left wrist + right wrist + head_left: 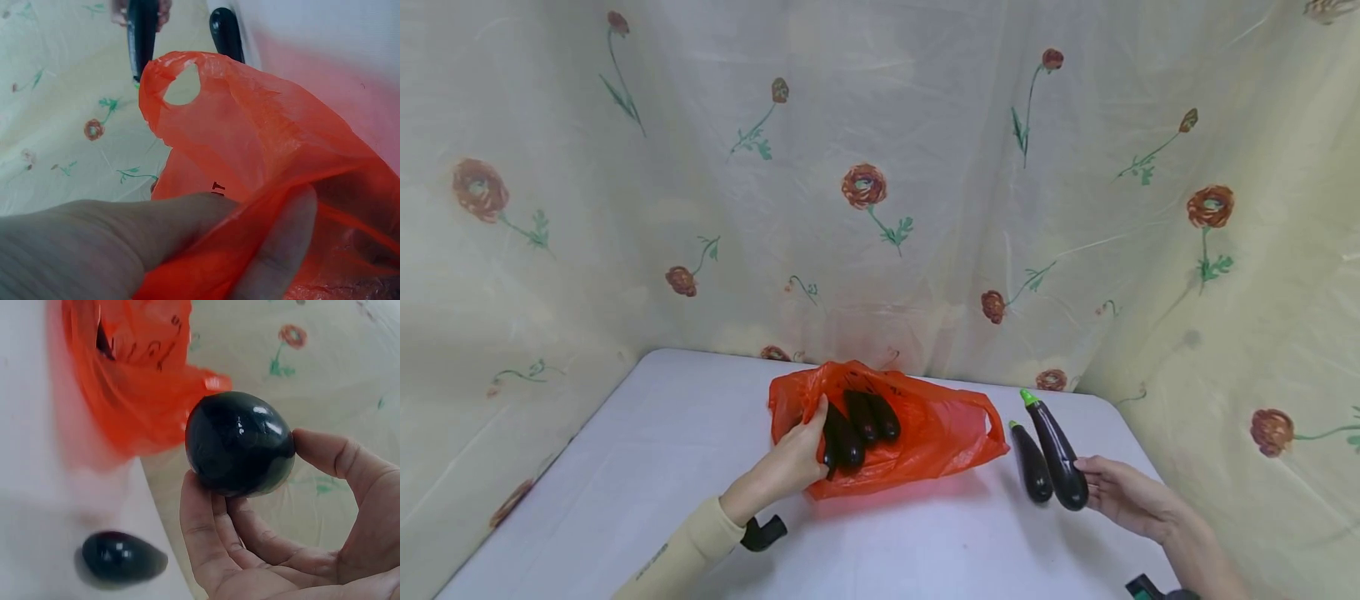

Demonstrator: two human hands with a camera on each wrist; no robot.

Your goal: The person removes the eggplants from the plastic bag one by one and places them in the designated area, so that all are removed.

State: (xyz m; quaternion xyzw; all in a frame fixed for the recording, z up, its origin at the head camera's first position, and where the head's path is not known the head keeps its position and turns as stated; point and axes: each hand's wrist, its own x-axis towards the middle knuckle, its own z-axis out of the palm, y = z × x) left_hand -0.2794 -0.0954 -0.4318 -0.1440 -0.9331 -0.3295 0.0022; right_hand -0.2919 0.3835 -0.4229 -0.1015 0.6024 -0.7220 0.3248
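A red plastic bag lies on the white table with its mouth held apart, and several dark eggplants show inside it. My left hand pinches the edge of the bag; in the left wrist view the thin plastic passes between thumb and finger. To the right, my right hand grips an eggplant by its rounded end, its green stem pointing away toward the back. Beside it another eggplant lies on the table. In the right wrist view the held eggplant sits between thumb and fingers.
The white table reaches back to a curtain printed with red flowers, which also hangs at both sides. One bag handle loops out toward the right, close to the eggplants there.
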